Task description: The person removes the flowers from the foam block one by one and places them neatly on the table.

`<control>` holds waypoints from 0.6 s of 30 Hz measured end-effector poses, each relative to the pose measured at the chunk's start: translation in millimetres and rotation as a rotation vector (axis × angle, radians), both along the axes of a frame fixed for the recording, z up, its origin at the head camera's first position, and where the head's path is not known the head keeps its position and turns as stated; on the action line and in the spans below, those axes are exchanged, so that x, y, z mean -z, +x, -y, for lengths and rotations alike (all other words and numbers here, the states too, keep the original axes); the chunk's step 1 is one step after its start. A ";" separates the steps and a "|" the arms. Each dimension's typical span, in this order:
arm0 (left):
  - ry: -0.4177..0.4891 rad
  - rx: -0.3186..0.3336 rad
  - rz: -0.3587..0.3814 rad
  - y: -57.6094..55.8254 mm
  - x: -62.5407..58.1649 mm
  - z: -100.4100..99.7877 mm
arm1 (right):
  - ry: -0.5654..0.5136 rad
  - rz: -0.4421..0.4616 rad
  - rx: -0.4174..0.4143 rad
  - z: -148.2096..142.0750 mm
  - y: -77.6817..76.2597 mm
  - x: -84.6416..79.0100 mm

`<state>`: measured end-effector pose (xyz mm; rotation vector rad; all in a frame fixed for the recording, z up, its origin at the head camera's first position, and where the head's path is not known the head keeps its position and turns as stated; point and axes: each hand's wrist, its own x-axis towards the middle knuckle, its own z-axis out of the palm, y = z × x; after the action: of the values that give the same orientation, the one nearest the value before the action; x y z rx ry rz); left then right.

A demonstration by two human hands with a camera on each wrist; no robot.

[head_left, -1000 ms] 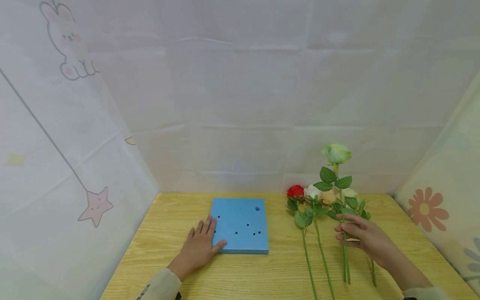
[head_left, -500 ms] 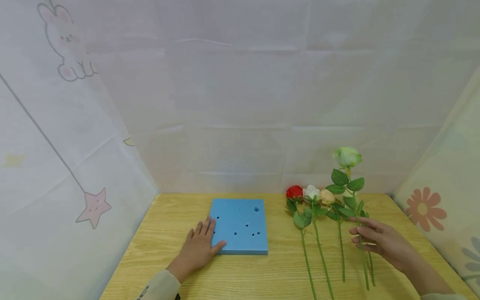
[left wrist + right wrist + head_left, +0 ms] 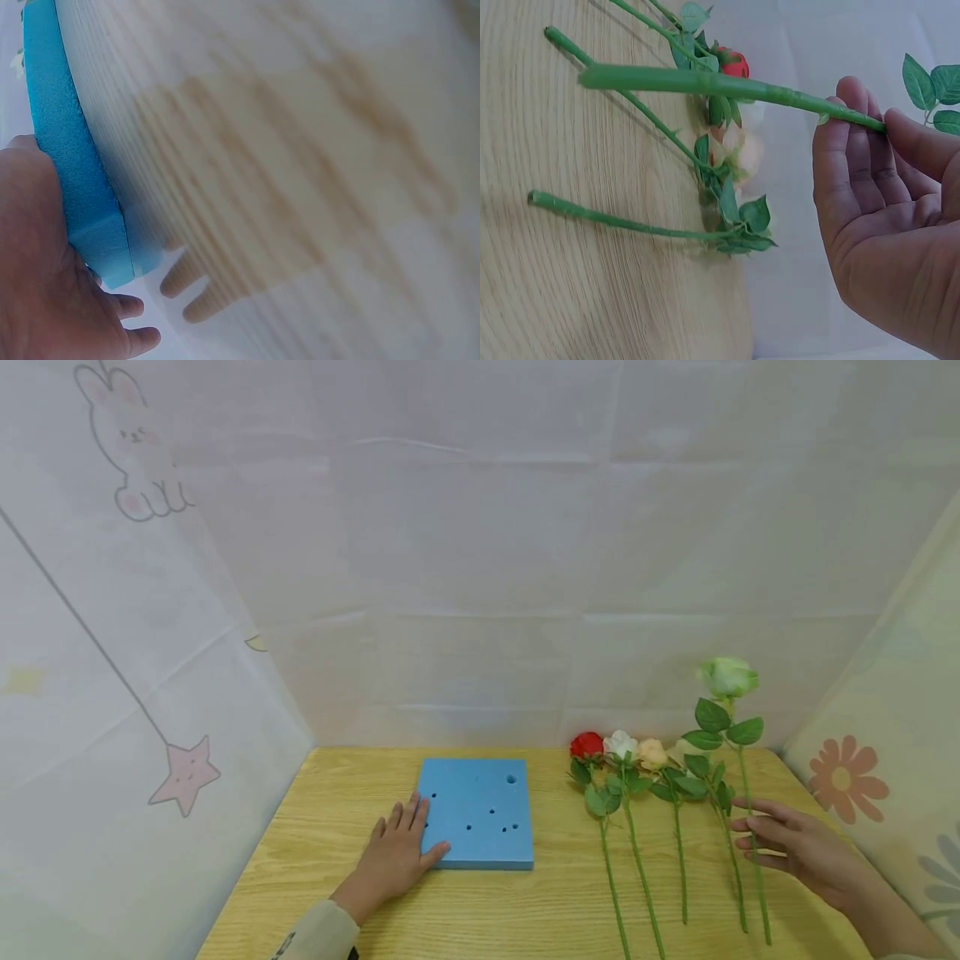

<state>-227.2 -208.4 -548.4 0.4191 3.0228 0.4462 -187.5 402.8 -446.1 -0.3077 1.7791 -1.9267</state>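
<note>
My right hand (image 3: 798, 847) pinches the green stem of a pale green rose (image 3: 729, 677) between thumb and fingers, and the bloom stands above the back of the table. In the right wrist view its stem (image 3: 697, 82) slants out from the fingertips over the tabletop. My left hand (image 3: 396, 852) lies flat along the left side of a blue foam block (image 3: 480, 785), fingers straight and thumb over its front left corner. Several small holes dot the block's top. In the left wrist view the hand (image 3: 45, 262) is against the block's side (image 3: 75, 135).
To the right of the block several roses lie on the wooden table (image 3: 360, 910): a red rose (image 3: 587, 745), a white rose (image 3: 620, 744), a peach rose (image 3: 652, 753) and a pale rose (image 3: 682, 756) partly hidden by leaves. Printed cloth (image 3: 480, 568) walls the back and sides.
My right hand has moved to the right with the pale green rose, uncovering the stems of the roses lying on the table. The left hand stays at the block.
</note>
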 end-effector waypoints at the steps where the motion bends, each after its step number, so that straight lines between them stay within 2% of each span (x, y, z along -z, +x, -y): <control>1: -0.002 0.001 0.003 0.0 -0.3 0.0 | 0.002 0.008 0.005 -1.9 0.6 -0.5; 18: -0.015 0.000 -0.008 -0.2 1.5 1.5 | -0.015 0.103 -0.029 -32.9 2.7 7.8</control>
<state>-227.4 -209.9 -549.8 0.4216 3.0319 0.4220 -184.8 435.7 -453.9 -0.2337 1.6857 -1.9017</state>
